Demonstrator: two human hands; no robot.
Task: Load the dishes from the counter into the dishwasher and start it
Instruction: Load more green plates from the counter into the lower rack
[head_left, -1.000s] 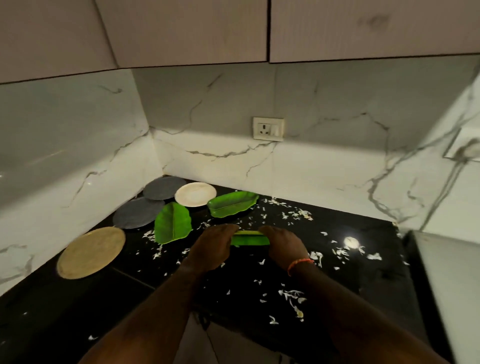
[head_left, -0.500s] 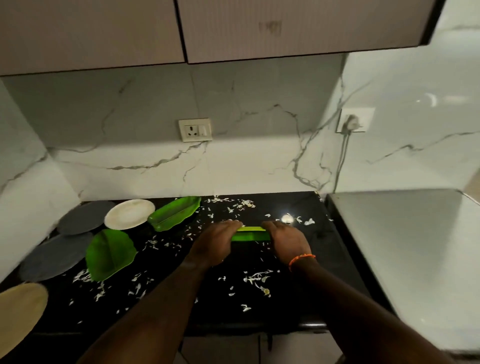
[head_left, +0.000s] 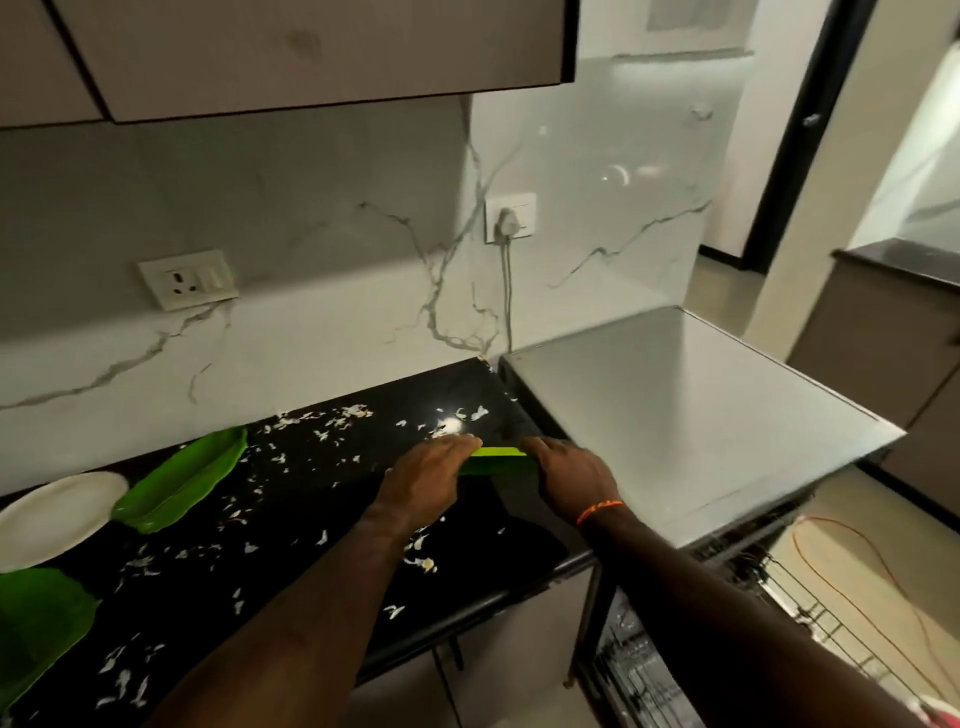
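A green leaf-shaped dish (head_left: 497, 460) is held edge-on between both hands, above the right end of the black counter (head_left: 322, 499). My left hand (head_left: 426, 480) grips its left end and my right hand (head_left: 571, 475) grips its right end. On the counter at the left lie another green leaf dish (head_left: 182, 480), a white plate (head_left: 52, 519) and a third green leaf dish (head_left: 36, 623). The dishwasher (head_left: 691, 415), with a flat silver top, stands right of the counter. Its wire rack (head_left: 810, 613) shows pulled out at lower right.
White scraps are strewn over the counter. A plug and cord (head_left: 506, 270) hang from the wall socket behind the dishwasher. A second socket (head_left: 187, 278) sits on the marble backsplash. An orange cable (head_left: 852, 551) lies on the floor at right. Cabinets hang overhead.
The view has swung right, bringing the dishwasher and its rack into sight. Both hands have carried the green dish rightward toward the counter's end. The grey and tan plates have left the frame.
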